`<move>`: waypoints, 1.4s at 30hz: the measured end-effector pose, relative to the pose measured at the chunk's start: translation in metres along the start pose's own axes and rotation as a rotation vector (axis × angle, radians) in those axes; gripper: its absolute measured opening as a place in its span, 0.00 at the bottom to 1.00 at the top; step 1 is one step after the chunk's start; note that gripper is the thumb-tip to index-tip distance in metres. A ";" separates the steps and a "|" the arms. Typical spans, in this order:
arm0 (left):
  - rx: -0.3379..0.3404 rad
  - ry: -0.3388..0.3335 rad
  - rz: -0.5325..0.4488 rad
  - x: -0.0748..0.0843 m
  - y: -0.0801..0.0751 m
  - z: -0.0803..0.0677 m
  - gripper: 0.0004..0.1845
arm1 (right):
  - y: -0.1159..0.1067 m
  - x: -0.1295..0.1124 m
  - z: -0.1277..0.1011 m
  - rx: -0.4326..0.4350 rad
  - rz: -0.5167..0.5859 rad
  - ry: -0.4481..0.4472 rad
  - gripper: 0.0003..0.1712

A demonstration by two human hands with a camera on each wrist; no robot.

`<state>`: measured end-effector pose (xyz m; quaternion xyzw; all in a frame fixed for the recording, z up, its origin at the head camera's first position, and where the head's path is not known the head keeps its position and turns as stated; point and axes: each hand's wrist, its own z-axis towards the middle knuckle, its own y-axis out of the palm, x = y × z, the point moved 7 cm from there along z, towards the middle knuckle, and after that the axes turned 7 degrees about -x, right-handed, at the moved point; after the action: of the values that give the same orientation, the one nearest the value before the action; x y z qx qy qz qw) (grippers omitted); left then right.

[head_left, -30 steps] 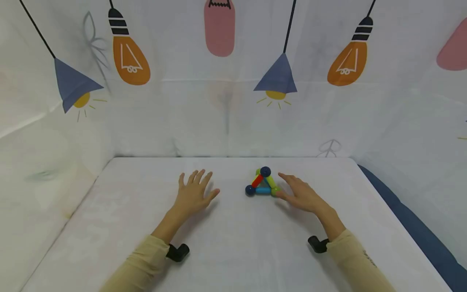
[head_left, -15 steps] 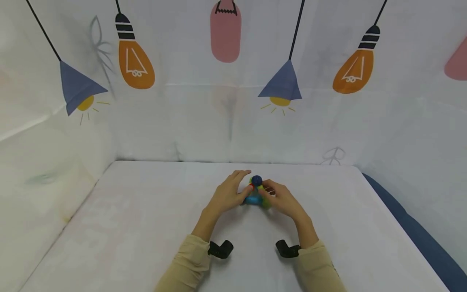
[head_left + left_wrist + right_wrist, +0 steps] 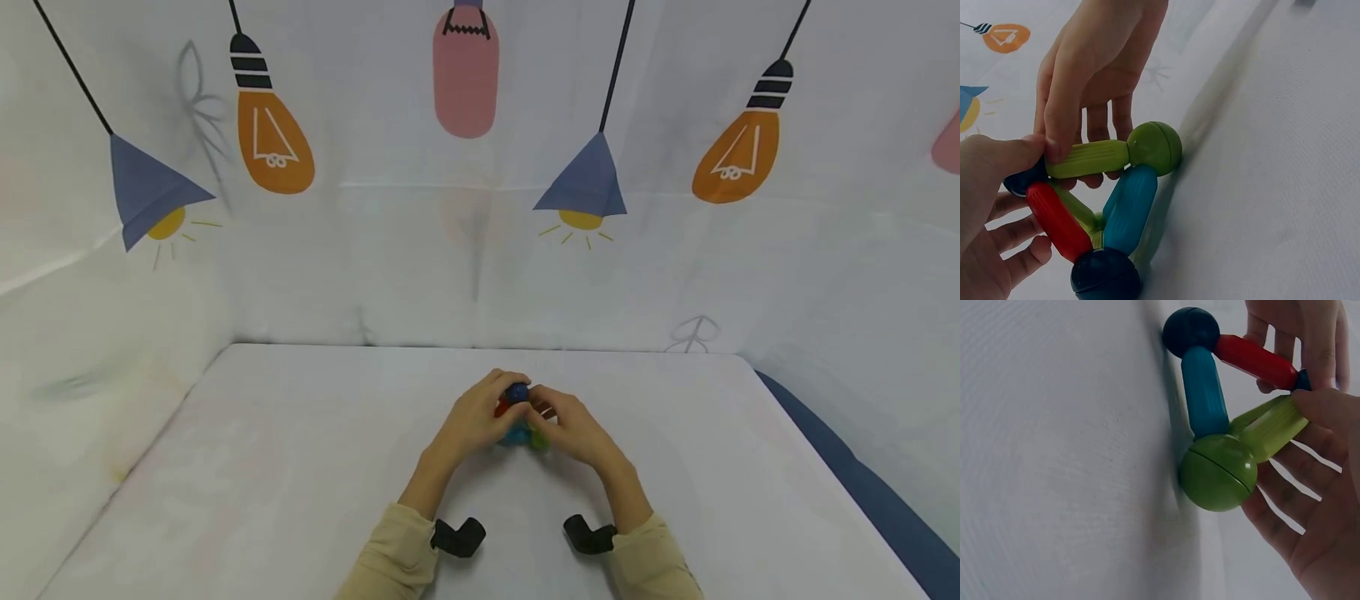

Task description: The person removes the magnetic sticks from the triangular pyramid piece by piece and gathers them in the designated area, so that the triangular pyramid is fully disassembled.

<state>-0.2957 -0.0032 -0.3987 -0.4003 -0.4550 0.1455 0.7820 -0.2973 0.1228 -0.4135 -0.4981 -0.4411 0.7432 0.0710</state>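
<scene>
A small pyramid of magnetic sticks and balls stands on the table between the two hands. In the head view my left hand (image 3: 474, 421) grips the dark blue ball (image 3: 517, 392) at its top with thumb and fingers. My right hand (image 3: 576, 432) pinches the upper end of the lime green stick (image 3: 1088, 159), right beside that ball. Below show a red stick (image 3: 1060, 222), a light blue stick (image 3: 1204, 390), a green ball (image 3: 1218, 474) and another dark blue ball (image 3: 1191, 331). The pyramid's far side is largely hidden.
The white table (image 3: 300, 467) reaches back to a pale curtain (image 3: 390, 258) printed with lamps and bulbs. A dark blue fabric edge (image 3: 832, 450) runs along the right side. Each wrist bears a black camera mount (image 3: 459, 537).
Both hands have come in from either side to the pyramid; the left travelled farther. First spread apart, their fingers now hold its top. The head view has shifted slightly.
</scene>
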 end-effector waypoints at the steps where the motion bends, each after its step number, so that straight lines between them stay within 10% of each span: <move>1: 0.009 -0.001 -0.010 0.001 -0.001 -0.001 0.20 | 0.000 -0.001 0.000 0.004 0.000 -0.001 0.13; 12: 0.082 -0.094 -0.145 -0.024 -0.032 -0.004 0.17 | -0.019 0.003 0.003 0.132 -0.018 0.042 0.13; 26: -0.090 -0.256 -0.135 -0.069 -0.042 -0.023 0.15 | -0.047 0.041 -0.022 0.168 0.005 0.207 0.14; 36: -0.280 -0.364 -0.144 -0.084 -0.030 -0.033 0.11 | -0.045 0.068 -0.045 -0.071 -0.005 0.423 0.10; 42: -0.308 -0.322 -0.162 -0.077 -0.019 -0.030 0.12 | -0.046 0.055 -0.039 0.004 -0.051 0.315 0.13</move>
<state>-0.3155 -0.0760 -0.4383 -0.4487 -0.6214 0.0732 0.6381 -0.3085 0.2038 -0.4219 -0.5968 -0.4356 0.6548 0.1592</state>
